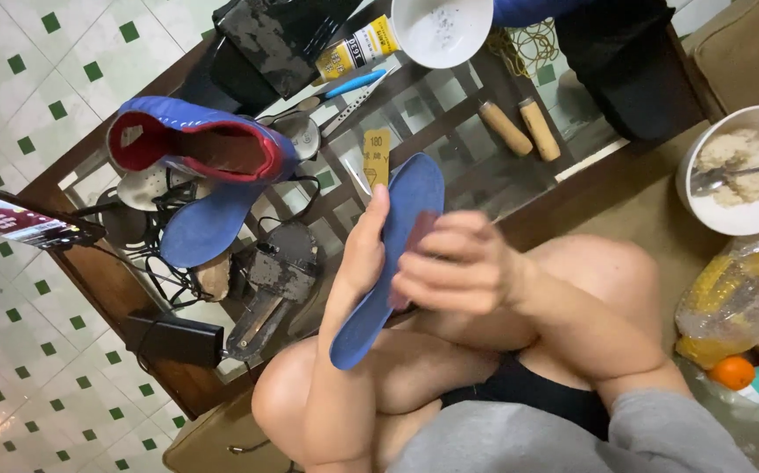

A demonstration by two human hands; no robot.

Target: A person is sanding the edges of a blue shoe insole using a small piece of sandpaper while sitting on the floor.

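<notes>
Two bare hands work one flat blue foam insole (388, 263) over the person's folded knees. Left hand (364, 250) wraps the insole's edge from the side, thumb up along its face, clamped around it. Right hand (449, 267) lies across the insole's middle, fingers curled shut on a small reddish piece (419, 229), likely an abrasive block, pressed to the blue face; motion blur there, so its exact shape is unclear.

Judged advice: keep the left-hand grip near mid-length so the foam doesn't flex, stroke along the length with even pressure, and ease off near the thin edges.

Long axis of the insole runs diagonally, from lower left near the knee to upper right. Rounded wider end points up toward the glass table top (449, 114), narrower end down toward the lap. Blue face is turned to the camera.

Further out on the table: a blue and red sports shoe (200, 140) on its side, a second blue insole (209, 223) just beside it, two wooden handles (520, 127), a white bowl (441, 31). Another white bowl with a spoon (743, 171) sits at right.
</notes>
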